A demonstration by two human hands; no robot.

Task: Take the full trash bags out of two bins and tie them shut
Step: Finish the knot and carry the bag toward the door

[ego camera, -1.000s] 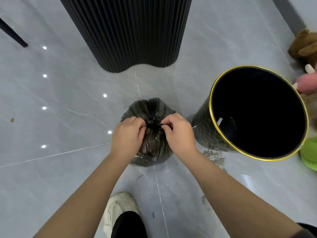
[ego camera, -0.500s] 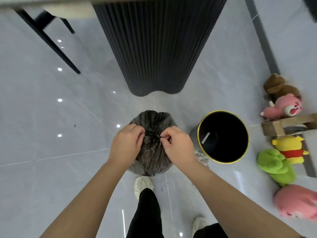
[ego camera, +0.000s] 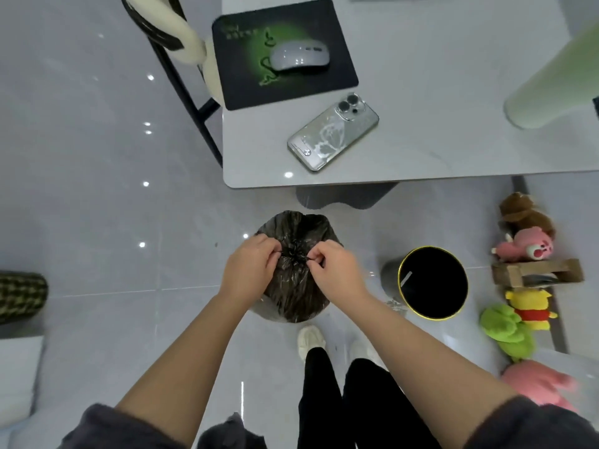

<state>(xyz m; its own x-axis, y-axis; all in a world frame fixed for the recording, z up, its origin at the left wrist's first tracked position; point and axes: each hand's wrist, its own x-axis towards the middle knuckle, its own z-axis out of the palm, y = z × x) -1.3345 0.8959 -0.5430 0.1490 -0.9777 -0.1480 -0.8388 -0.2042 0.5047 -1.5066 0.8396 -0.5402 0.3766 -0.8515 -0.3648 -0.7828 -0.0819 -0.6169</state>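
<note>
Both hands (ego camera: pixel 249 267) (ego camera: pixel 334 270) pinching bag neck (ego camera: pixel 294 252) (gathered) — bin (ego camera: pixel 432 283) beside

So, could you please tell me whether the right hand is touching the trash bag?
Touching. The head view shows the right hand pinching the gathered neck of the trash bag, opposite the left hand.

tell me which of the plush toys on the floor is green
The green plush toy lower right of the black bin, beside the yellow one; the others are pink or brown.

Glossy grey tile floor (ego camera: pixel 97 205); grey table (ego camera: pixel 437 108); chair (ego camera: pixel 181 59).
</note>
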